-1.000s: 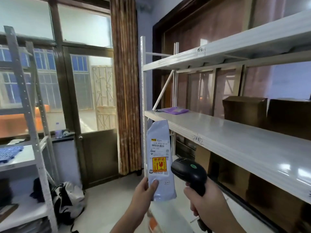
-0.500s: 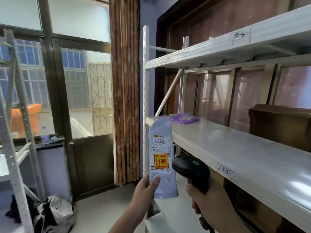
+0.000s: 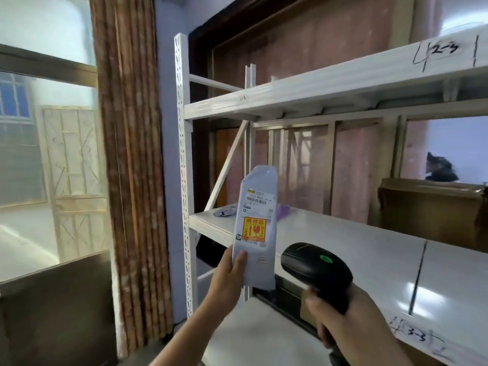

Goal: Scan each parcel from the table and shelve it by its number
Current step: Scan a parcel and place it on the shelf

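Fingers (image 3: 239, 260) of the left hand (image 3: 227, 281) are pinched on the lower edge of a pale grey parcel (image 3: 257, 228), thumb on the printed face, so that the flat mailer is held upright with its label turned toward the camera and the scanner. The right hand (image 3: 340, 320) is wrapped round the grip of a black handheld scanner (image 3: 314, 268), its head raised just beside the parcel's lower right corner; a green dot is lit on top. The parcel is kept in the air in front of the white shelving unit (image 3: 182, 154), not yet laid down, presumably so its number can be checked against the shelf marks.

On the label a barcode is seen above an orange-and-red fragile sticker with broken-glass pictograms; the digits are too blurred to be read with confidence. Hand-drawn marks are visible on the shelf edges: "2-3" (image 3: 443, 50) above, "3-3" (image 3: 417, 336) below, and a fainter mark, possibly "1-2" (image 3: 242, 98), at the upper left. Brown cartons (image 3: 427, 210) are stored on the middle shelf.
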The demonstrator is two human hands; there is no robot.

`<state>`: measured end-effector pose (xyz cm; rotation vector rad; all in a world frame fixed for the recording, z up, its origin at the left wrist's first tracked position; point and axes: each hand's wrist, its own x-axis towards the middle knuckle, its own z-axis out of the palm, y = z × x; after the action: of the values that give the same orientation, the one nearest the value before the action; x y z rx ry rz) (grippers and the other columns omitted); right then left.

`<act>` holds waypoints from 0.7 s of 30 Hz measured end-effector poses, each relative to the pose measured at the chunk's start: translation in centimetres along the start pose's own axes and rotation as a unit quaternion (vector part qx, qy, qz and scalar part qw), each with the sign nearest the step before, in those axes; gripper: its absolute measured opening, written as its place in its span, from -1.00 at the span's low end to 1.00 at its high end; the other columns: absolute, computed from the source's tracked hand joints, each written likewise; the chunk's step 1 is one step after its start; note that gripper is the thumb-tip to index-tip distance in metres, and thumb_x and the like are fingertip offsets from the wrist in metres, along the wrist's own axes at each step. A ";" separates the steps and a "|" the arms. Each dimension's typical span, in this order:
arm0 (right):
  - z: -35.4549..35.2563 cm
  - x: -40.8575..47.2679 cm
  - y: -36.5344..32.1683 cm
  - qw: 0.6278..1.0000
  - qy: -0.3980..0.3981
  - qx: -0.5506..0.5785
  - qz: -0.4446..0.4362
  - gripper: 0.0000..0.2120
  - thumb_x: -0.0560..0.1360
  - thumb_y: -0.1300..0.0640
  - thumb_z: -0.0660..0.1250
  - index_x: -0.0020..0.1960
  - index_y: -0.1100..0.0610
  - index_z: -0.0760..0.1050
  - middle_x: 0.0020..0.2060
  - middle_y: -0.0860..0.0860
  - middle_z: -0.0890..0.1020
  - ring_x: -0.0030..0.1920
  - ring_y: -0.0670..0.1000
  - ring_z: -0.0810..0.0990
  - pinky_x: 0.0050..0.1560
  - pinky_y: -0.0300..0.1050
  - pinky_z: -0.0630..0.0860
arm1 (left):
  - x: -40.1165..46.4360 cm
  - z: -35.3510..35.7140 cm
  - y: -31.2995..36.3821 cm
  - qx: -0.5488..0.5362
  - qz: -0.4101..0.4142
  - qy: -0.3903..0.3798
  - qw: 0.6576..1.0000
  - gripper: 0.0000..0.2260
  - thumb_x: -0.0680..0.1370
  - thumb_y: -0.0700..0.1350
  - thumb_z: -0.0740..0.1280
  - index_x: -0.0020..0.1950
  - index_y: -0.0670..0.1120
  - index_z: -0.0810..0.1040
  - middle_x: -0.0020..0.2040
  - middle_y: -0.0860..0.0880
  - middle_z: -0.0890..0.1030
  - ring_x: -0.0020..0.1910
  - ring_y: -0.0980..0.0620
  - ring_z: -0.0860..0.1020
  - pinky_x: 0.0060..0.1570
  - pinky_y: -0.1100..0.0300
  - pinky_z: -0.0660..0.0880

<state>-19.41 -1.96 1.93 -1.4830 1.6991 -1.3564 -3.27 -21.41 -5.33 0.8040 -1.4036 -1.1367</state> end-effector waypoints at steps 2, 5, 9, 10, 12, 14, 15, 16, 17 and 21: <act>0.3 1.6 -0.3 1.000 0.028 -0.008 -0.003 -0.95 0.51 0.20 0.41 -0.07 0.11 0.55 -0.55 0.08 0.58 -0.56 -0.08 0.54 -0.52 -0.37 0.44 | 2.9 0.7 0.4 0.015 0.012 -0.020 1.000 -0.74 0.70 0.00 0.23 0.33 -0.04 0.53 0.15 -0.10 0.69 0.10 -0.05 0.69 -0.05 0.17 0.65; 0.4 3.9 -0.3 0.999 0.049 -0.021 0.000 -0.95 0.52 0.14 0.40 -0.08 0.11 0.55 -0.51 0.08 0.60 -0.50 -0.04 0.57 -0.45 -0.31 0.47 | 7.1 2.2 1.0 0.053 0.022 -0.033 0.998 -0.76 0.74 0.02 0.19 0.32 -0.02 0.55 0.14 -0.07 0.71 0.06 0.01 0.69 0.08 0.03 0.65; 0.1 6.5 0.6 0.996 0.087 -0.018 0.025 -0.92 0.51 0.10 0.40 -0.08 0.11 0.55 -0.49 0.08 0.60 -0.44 0.01 0.61 -0.31 -0.15 0.55 | 12.3 4.5 1.7 0.108 0.028 -0.057 0.992 -0.73 0.75 0.07 0.16 0.29 -0.02 0.57 0.06 0.02 0.70 0.00 0.09 0.68 -0.01 0.14 0.61; 0.1 7.1 0.8 0.995 0.093 -0.016 0.035 -0.92 0.51 0.11 0.41 -0.07 0.10 0.55 -0.48 0.09 0.60 -0.44 0.03 0.61 -0.30 -0.11 0.55 | 13.6 5.0 1.8 0.112 0.022 -0.073 0.991 -0.69 0.75 0.09 0.15 0.30 -0.04 0.57 0.08 0.01 0.71 0.02 0.05 0.69 0.04 0.08 0.63; 0.0 8.1 1.4 0.994 0.097 -0.013 0.055 -0.93 0.50 0.12 0.40 -0.05 0.09 0.55 -0.47 0.11 0.61 -0.43 0.06 0.62 -0.27 -0.06 0.58 | 16.7 5.9 1.4 0.126 0.015 -0.109 0.986 -0.58 0.70 0.23 0.16 0.32 -0.02 0.59 0.11 -0.03 0.74 0.08 -0.03 0.71 0.20 -0.12 0.63; -0.2 8.9 2.0 0.991 0.113 -0.021 0.067 -0.94 0.49 0.14 0.41 -0.05 0.08 0.56 -0.45 0.12 0.63 -0.41 0.06 0.63 -0.19 -0.02 0.59 | 20.2 6.7 -0.2 0.147 -0.002 -0.139 0.979 -0.47 0.59 0.32 0.15 0.29 -0.03 0.62 0.10 -0.05 0.75 0.10 -0.07 0.71 0.26 -0.18 0.59; -0.2 9.2 2.3 0.989 0.123 -0.025 0.073 -0.95 0.49 0.15 0.42 -0.06 0.08 0.57 -0.46 0.11 0.63 -0.41 0.04 0.63 -0.17 -0.03 0.59 | 21.5 7.3 -0.6 0.165 -0.015 -0.149 0.975 -0.46 0.61 0.30 0.14 0.28 -0.06 0.63 0.11 -0.08 0.74 0.11 -0.09 0.70 0.28 -0.17 0.58; -0.2 9.5 2.5 0.988 0.129 -0.026 0.079 -0.95 0.48 0.16 0.42 -0.07 0.08 0.58 -0.46 0.11 0.63 -0.41 0.03 0.63 -0.17 -0.04 0.58 | 22.1 7.9 -0.3 0.182 -0.024 -0.155 0.971 -0.48 0.66 0.25 0.12 0.29 -0.10 0.63 0.12 -0.11 0.72 0.12 -0.11 0.69 0.29 -0.14 0.57; -0.2 9.8 2.7 0.987 0.133 -0.028 0.086 -0.95 0.48 0.17 0.43 -0.07 0.09 0.58 -0.47 0.10 0.62 -0.42 0.03 0.63 -0.20 -0.06 0.57 | 22.5 8.3 -0.2 0.204 -0.035 -0.154 0.966 -0.50 0.72 0.19 0.11 0.32 -0.16 0.61 0.14 -0.13 0.70 0.13 -0.12 0.66 0.28 -0.07 0.55; 0.3 10.6 3.1 0.982 0.154 -0.028 0.106 -0.94 0.47 0.19 0.42 -0.06 0.10 0.57 -0.50 0.10 0.59 -0.47 0.04 0.60 -0.34 -0.11 0.53 | 24.5 8.7 -1.3 0.329 -0.053 -0.171 0.927 -0.50 0.76 0.10 0.06 0.42 -0.25 0.52 0.11 -0.14 0.54 0.06 -0.09 0.49 0.04 0.14 0.35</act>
<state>-23.47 -12.27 1.48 -1.1251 2.0359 -1.4882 -16.00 -42.95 2.04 1.1986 -2.1104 -0.9097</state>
